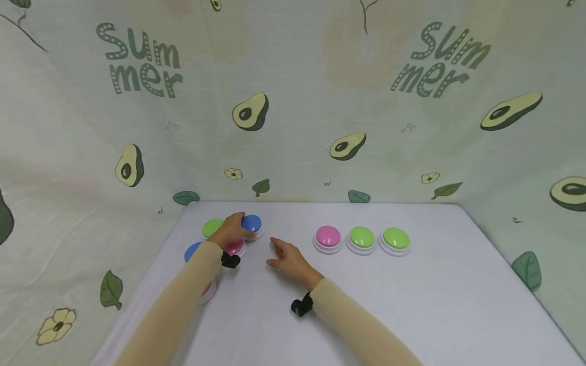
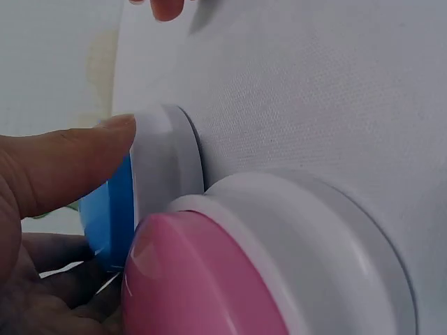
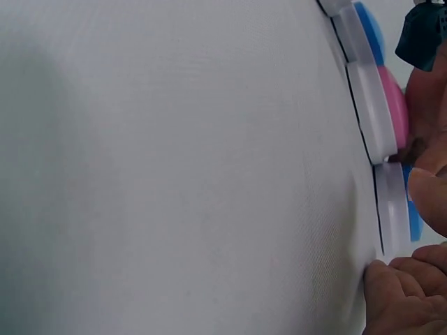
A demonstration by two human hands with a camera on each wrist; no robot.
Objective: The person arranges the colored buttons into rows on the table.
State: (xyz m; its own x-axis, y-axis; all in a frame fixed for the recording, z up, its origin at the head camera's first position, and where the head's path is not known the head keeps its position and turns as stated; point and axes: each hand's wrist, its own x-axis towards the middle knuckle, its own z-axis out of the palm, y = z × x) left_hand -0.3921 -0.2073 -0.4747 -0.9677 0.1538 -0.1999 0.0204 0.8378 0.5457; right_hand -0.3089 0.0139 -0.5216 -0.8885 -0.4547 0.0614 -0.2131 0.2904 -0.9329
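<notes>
My left hand is on the blue push button with the white base at the back left of the table. In the left wrist view the thumb lies at the blue cap's edge by the white base, the fingers on the cap's far side. Close under that hand stands a pink button. My right hand is just right of the blue button, low over the table, fingers loosely extended and holding nothing. In the right wrist view its fingers appear beside the blue button's base.
Left of the hands stand a green button, another blue button and a further button partly hidden by the left sleeve. On the right, a pink button and two green buttons form a row. A printed cloth backs the white table.
</notes>
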